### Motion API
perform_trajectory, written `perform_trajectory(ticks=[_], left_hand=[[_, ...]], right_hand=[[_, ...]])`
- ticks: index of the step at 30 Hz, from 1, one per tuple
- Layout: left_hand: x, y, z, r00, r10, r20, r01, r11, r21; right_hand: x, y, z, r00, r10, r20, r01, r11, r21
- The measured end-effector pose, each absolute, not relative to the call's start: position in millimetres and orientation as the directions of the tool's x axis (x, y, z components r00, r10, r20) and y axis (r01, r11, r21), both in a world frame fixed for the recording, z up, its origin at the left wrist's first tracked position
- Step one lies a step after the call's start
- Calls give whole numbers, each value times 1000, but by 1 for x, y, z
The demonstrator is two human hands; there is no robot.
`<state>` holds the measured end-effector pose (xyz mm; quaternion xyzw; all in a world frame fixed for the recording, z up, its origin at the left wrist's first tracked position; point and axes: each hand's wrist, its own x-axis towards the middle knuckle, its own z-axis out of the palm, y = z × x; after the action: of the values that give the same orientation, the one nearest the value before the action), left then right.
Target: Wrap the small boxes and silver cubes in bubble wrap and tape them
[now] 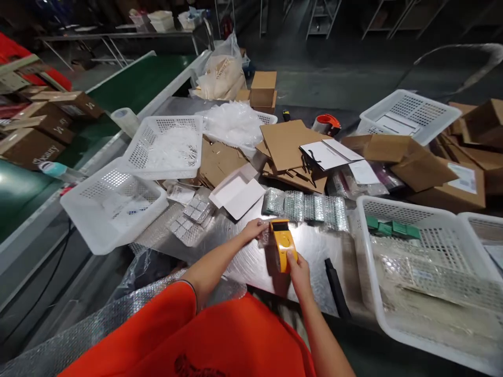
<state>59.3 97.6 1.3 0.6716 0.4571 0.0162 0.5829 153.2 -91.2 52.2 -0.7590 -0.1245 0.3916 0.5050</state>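
Observation:
A yellow tape dispenser (pixel 286 246) is gripped at its lower right side by my right hand (pixel 299 269), tilted above the metal tabletop (pixel 247 262). Close against its upper left side, my left hand (pixel 253 230) is closed in a pinch on a small clear, crinkled plastic-wrapped item (pixel 265 238); its contents are too small to tell. Just beyond both hands lie several bubble-wrapped green packs (pixel 304 206) in a row. An open white box (pixel 238 191) rests to their left. Bubble-wrapped pale square pieces (pixel 192 217) lie left of my left hand.
White baskets stand left (pixel 113 209) and right (pixel 369 251); the right one holds green packs. A black rod-like object (pixel 336 288) lies near the front edge. Cardboard sheets (pixel 288 144) and an orange tape dispenser (pixel 327 124) are farther back. A green conveyor (pixel 129 86) carries boxes.

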Motion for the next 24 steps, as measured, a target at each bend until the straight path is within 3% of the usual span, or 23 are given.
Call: perform_trajectory(ticks=[3, 5, 8, 10, 12, 17, 24], left_hand=[[45, 64, -6, 501, 588, -635, 666, 207, 717], [33, 47, -2, 451, 638, -625, 730, 139, 669], [18, 33, 12, 433, 808, -399, 822, -173, 542], [16, 26, 18, 581, 770, -265, 766, -407, 498], [19, 19, 18, 705, 662, -253, 678, -525, 515], [30, 7, 8, 669, 691, -274, 722, -516, 461], [30, 17, 12, 678, 664, -316, 731, -566, 381]], right_hand=[[158, -107, 52, 581, 601, -549, -197, -550, -811], [158, -118, 51, 549, 616, -565, -145, -595, -790], [154, -125, 51, 547, 624, -558, -80, -624, -777], [152, -123, 53, 552, 628, -549, -52, -631, -774], [151, -120, 55, 556, 632, -539, -27, -634, -772], [150, -115, 60, 558, 621, -550, -11, -657, -753], [136, -170, 69, 529, 590, -610, -173, -629, -758]])
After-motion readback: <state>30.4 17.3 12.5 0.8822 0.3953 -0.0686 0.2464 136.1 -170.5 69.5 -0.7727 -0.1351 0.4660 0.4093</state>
